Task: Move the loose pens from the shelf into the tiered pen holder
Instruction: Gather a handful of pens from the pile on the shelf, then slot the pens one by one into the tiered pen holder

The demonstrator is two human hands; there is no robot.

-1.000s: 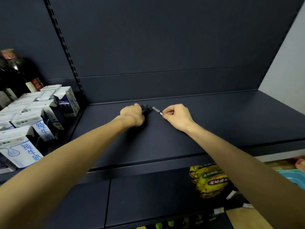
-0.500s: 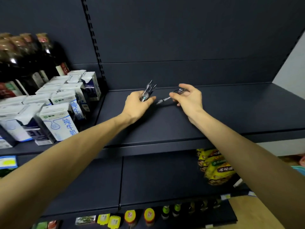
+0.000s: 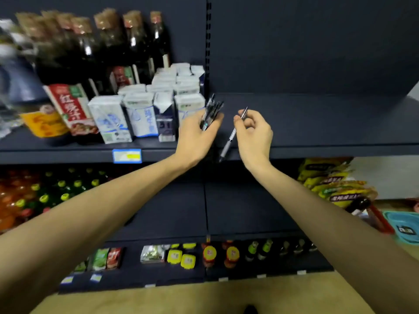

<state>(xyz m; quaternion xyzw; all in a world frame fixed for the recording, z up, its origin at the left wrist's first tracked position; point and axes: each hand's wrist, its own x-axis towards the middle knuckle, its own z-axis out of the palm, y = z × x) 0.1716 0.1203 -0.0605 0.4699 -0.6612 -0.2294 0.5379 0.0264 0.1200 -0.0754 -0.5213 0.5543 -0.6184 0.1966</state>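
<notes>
My left hand (image 3: 196, 134) is closed around a bundle of several dark pens (image 3: 212, 112), their ends sticking up above my fingers. My right hand (image 3: 255, 132) pinches a single pen (image 3: 231, 137) near its top; the pen hangs slanted, tip down and to the left, in front of the shelf's front edge. Both hands hover over the front of the dark shelf (image 3: 317, 123), close together but apart. No tiered pen holder is in view.
White milk cartons (image 3: 145, 109) stand on the shelf just left of my left hand, with dark bottles (image 3: 108, 46) and a red packet (image 3: 70, 107) behind. Lower shelves hold drinks (image 3: 34, 193), yellow snack bags (image 3: 333, 184) and small jars (image 3: 208, 254). A teal basket (image 3: 405, 227) sits at lower right.
Both hands have lifted off the shelf and drawn back toward its front edge with the pens. The view has swung left and down, bringing in cartons, bottles and lower shelves.
</notes>
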